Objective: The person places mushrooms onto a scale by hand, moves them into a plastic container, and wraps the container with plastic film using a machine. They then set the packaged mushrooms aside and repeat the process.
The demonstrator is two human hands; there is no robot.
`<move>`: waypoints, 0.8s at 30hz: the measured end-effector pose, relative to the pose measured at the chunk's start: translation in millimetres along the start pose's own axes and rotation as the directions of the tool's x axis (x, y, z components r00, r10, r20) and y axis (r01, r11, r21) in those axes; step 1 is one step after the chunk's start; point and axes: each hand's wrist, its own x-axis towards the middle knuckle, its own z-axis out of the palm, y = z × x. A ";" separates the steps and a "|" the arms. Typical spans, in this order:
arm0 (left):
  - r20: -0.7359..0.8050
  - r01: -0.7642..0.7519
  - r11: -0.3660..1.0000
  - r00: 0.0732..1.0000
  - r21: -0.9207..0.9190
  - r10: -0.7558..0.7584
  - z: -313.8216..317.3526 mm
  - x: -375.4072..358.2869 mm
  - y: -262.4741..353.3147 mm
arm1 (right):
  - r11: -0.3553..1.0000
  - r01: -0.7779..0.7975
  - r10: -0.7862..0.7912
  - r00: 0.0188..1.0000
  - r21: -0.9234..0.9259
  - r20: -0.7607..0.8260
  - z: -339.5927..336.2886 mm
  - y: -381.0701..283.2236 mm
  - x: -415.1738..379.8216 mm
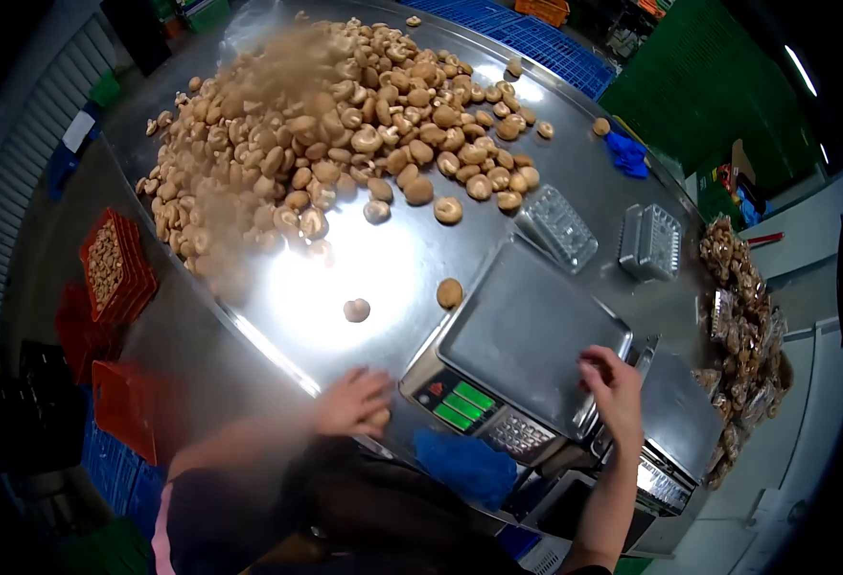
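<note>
My left hand [352,402] is at the near edge of the steel table, smeared by haze on the lens. A small brown mushroom [379,418] shows between its fingers and thumb. My right hand [616,383] hovers over the right edge of the weighing scale's plate [527,326], fingers loosely bent and apart, with nothing visible in them. The plate bears nothing; the scale's green display [463,404] faces me. One mushroom [450,293] lies by the plate's left edge, another [356,310] farther left. Blue plastic film [466,467] is bunched below the display.
A big heap of mushrooms [383,115] covers the table's far left. Clear plastic trays [557,228] and a second tray stack [649,241] stand beyond the scale. Bagged mushrooms [742,345] are piled at right. Red crates [119,268] stand on the floor at left.
</note>
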 end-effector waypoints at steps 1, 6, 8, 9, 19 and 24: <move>0.075 -0.085 0.996 0.994 -0.008 0.086 1.9 -9.0 -2.6 | 0.999 0.032 -0.030 0.999 -0.038 0.031 13.5 -8.2 19.7; 0.134 0.224 0.851 0.974 -0.474 -0.182 -6.3 -26.7 -23.6 | 0.914 0.212 -0.302 0.925 -0.345 -0.232 44.0 16.2 160.6; 0.054 0.490 0.767 0.854 -0.413 -0.517 -39.0 -18.7 -54.4 | 0.829 0.195 -0.358 0.905 -0.524 -0.229 32.6 39.2 214.4; 0.008 0.612 0.686 0.748 -0.392 -0.663 -58.7 -12.5 -69.7 | 0.780 0.155 -0.333 0.923 -0.606 -0.192 29.5 51.0 232.8; -0.308 0.558 0.815 0.812 0.157 -0.496 -43.6 29.0 -113.4 | 0.733 0.000 -0.073 0.994 -0.680 -0.078 30.6 71.9 284.5; -0.525 0.752 0.653 0.593 0.089 -0.611 -64.6 40.7 -176.8 | 0.658 0.043 -0.161 0.983 -0.752 -0.084 34.3 60.9 274.5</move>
